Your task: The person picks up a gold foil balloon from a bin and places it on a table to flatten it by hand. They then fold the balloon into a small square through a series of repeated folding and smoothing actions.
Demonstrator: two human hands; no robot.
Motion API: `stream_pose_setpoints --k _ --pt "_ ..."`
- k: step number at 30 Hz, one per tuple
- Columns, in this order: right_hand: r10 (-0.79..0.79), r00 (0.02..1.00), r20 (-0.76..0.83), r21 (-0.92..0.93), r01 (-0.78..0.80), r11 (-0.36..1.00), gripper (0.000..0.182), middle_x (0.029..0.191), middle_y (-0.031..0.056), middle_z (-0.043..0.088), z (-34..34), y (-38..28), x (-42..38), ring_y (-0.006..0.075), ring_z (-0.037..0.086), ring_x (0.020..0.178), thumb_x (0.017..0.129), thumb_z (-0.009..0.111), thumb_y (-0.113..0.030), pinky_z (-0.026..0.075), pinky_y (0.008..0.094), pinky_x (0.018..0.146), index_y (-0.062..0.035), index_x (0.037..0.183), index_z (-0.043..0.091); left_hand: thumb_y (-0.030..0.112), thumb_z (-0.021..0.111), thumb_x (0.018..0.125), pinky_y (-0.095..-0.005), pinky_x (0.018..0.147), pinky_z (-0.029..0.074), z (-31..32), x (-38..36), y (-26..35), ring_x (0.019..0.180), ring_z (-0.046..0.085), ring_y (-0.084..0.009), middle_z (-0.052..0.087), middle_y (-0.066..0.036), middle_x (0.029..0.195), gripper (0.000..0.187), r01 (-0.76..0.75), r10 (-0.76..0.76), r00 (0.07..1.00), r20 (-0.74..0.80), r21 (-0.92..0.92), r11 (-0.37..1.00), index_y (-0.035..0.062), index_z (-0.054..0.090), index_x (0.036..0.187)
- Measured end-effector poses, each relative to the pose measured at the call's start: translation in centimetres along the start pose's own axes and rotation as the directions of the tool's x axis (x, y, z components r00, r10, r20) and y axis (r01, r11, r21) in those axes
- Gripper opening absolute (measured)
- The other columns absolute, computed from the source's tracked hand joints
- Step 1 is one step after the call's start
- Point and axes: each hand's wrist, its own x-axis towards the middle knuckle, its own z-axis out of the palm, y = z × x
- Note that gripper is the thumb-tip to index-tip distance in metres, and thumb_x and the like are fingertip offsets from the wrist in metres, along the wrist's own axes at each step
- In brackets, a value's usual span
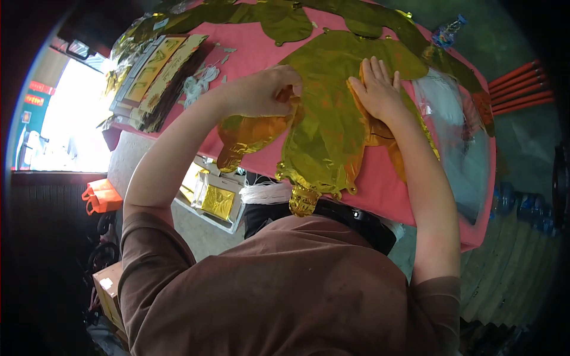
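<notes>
A flat, uninflated gold foil balloon (323,136) lies across the front of the pink-covered table, its lower end hanging over the near edge. My left hand (270,92) is closed, fingers curled and pinching the foil at its left side; the fingertips are partly hidden. On the upper right of the same foil rests my right hand (377,92), open and flat with fingers stretched out. An orange-tinted foil flap (249,133) droops below my left wrist. More flat gold foil pieces (288,24) lie along the far side.
Stacked printed cards (157,77) and tangled white string (199,83) are at the left. Clear plastic bags (454,124) cover the right side. Below stand a tray of gold packets (217,202), white string (265,193) and an orange bag (102,197).
</notes>
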Motion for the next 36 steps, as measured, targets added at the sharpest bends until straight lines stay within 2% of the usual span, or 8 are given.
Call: stream_pose_setpoints --k 16,19,21,22,24,29,32,36 --pt "0.007 0.999 -0.032 0.088 -0.005 0.996 0.068 0.15 0.016 0.017 -0.1 -0.3 -0.5 0.0307 0.014 0.14 0.092 0.037 -0.048 0.009 0.0537 0.111 -0.0063 0.144 0.021 0.01 0.054 0.077 -0.0415 0.087 0.045 4.8 17.8 -1.5 0.1 0.055 -0.034 0.059 -0.016 0.102 0.021 -0.234 0.243 0.881 -0.407 0.074 0.969 0.0047 0.061 0.096" --pt "-0.034 0.979 -0.203 0.085 0.052 0.995 0.064 0.143 0.02 0.032 -0.1 0.4 -0.6 0.0305 0.029 0.134 0.091 0.041 -0.046 0.017 0.0503 0.109 -0.0032 0.138 0.034 0.009 0.055 0.078 -0.0405 0.084 0.046 5.3 17.9 -2.1 0.097 0.055 -0.0336 0.058 -0.015 0.099 0.019 -0.274 0.284 0.852 -0.441 0.087 0.958 0.0038 0.06 0.096" --pt "-0.006 0.995 -0.101 0.386 0.045 0.921 0.055 0.122 0.0227 0.053 -1.4 2.5 0.3 0.0314 0.05 0.117 0.09 0.046 -0.044 0.034 0.0449 0.098 0.0009 0.122 0.05 0.008 0.056 0.08 -0.0395 0.082 0.046 5.4 17.7 -2.2 0.095 0.055 -0.0326 0.057 -0.015 0.096 0.017 -0.297 0.316 0.832 -0.455 0.116 0.948 0.0033 0.059 0.096" --pt "0.101 0.963 -0.25 0.518 0.045 0.854 0.045 0.091 0.0204 0.063 -1.7 3.7 0.2 0.0317 0.062 0.088 0.088 0.053 -0.038 0.045 0.041 0.077 0.0041 0.103 0.057 0.008 0.056 0.08 -0.0391 0.082 0.046 5.4 17.7 -2.2 0.094 0.055 -0.0328 0.057 -0.014 0.095 0.018 -0.301 0.329 0.836 -0.439 0.134 0.944 0.0038 0.059 0.097" --pt "0.07 0.974 -0.215 0.534 0.057 0.843 0.037 0.08 0.0188 0.063 -4.2 7.0 -1.2 0.0286 0.064 0.077 0.085 0.057 -0.034 0.046 0.0392 0.066 0.0026 0.091 0.06 0.01 0.057 0.08 -0.0383 0.084 0.045 5.6 17.7 -2.3 0.094 0.054 -0.0325 0.056 -0.013 0.095 0.018 -0.318 0.36 0.834 -0.419 0.17 0.933 0.0052 0.059 0.097" --pt "0.217 0.968 0.125 0.101 -0.23 0.968 0.031 0.084 0.0185 0.064 -9.2 7.2 -7.5 0.0367 0.061 0.078 0.081 0.061 -0.031 0.048 0.0441 0.069 0.0008 0.082 0.061 0.012 0.057 0.081 -0.0391 0.084 0.044 5.7 17.5 -2.1 0.094 0.053 -0.0314 0.056 -0.011 0.095 0.017 -0.322 0.394 0.82 -0.415 0.236 0.917 0.0074 0.059 0.097" --pt "0.196 0.974 0.109 -0.05 -0.192 0.98 0.029 0.081 0.0175 0.064 -7.6 8.3 -9.0 0.0354 0.061 0.073 0.079 0.063 -0.028 0.047 0.044 0.066 0.0012 0.08 0.06 0.014 0.055 0.082 -0.0397 0.084 0.043 6.1 17.5 -2.1 0.096 0.052 -0.0297 0.056 -0.009 0.097 0.018 -0.271 0.389 0.825 -0.41 0.316 0.909 0.0096 0.06 0.099" --pt "0.119 0.984 0.132 0.137 -0.137 0.981 0.029 0.082 0.018 0.064 -7.1 9.6 -9.5 0.0348 0.061 0.071 0.077 0.064 -0.027 0.047 0.0437 0.066 0.0023 0.078 0.059 0.016 0.053 0.084 -0.0395 0.086 0.041 6.1 17.3 -1.8 0.099 0.051 -0.0266 0.055 -0.005 0.101 0.02 -0.192 0.36 0.843 -0.4 0.402 0.895 0.0132 0.06 0.102"
